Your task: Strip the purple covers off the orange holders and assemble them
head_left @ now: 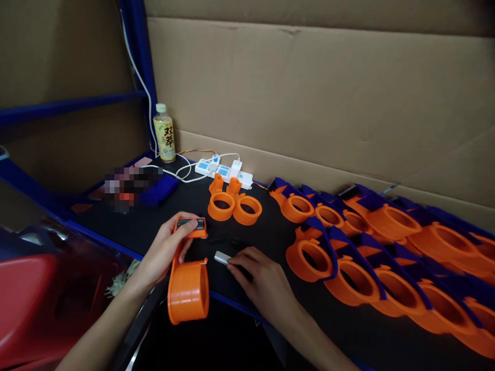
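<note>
My left hand (162, 252) is closed around the upper end of an orange plastic holder (188, 292), whose wide ring hangs down past the table's front edge. A black rectangular piece (200, 224) sits in that upper end, and my thumb rests on it. Between the fingertips of my right hand (266, 281) is a small flat silver strip (221, 257), held just above the black table; its exact kind cannot be made out. Two more orange holders (248, 210) lie side by side beyond my hands.
Rows of orange ring holders with dark blue parts (356, 281) cover the right side of the table. At the back are a white power strip (243, 179) with cables and a drink bottle (165, 135). A cardboard wall (309, 98) stands behind; a red object (34, 304) is at lower left.
</note>
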Motion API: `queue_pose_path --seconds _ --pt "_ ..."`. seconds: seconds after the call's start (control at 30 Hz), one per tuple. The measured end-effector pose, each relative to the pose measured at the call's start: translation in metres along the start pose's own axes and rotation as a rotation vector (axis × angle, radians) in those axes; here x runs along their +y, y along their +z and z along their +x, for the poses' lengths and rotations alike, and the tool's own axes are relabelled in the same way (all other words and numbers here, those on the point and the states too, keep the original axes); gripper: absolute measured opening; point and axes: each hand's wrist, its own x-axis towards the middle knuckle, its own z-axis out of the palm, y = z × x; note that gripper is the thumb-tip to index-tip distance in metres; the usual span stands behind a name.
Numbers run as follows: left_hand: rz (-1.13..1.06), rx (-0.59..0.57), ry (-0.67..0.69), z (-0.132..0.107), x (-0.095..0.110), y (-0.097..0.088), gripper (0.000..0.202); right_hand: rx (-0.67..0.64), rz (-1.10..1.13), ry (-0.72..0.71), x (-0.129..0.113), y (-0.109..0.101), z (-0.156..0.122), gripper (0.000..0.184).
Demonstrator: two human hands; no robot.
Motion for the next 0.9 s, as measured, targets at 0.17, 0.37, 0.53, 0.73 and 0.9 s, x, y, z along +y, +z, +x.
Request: queue_pose_path --seconds 0.17,0.37,0.53,0.73,0.9 --pt "0.096 -0.007 -0.007 -0.004 -0.005 0.008 0.029 0.176 0.050 -0.091 -0.015 -0.020 0.016 0.023" --pt "0.138 -0.067 -0.021 -0.010 -0.007 0.023 0.032 0.158 -0.119 -0.244 -0.035 -0.024 0.044 0.028" --pt "0.149 -0.068 -0.018 -0.006 -0.007 0.014 0.031 0.201 -0.013 -0.206 -0.016 -0.031 0.045 0.019" --pt "0.019 0.057 0.033 -0.001 -0.001 -0.002 0.030 0.207 -0.115 0.101 0.024 -0.035 0.026 0.018" --pt "-0.015 0.069 0.032 -0.002 0.002 -0.002 0.029 0.128 -0.164 0.206 0.037 -0.025 0.019 0.020"
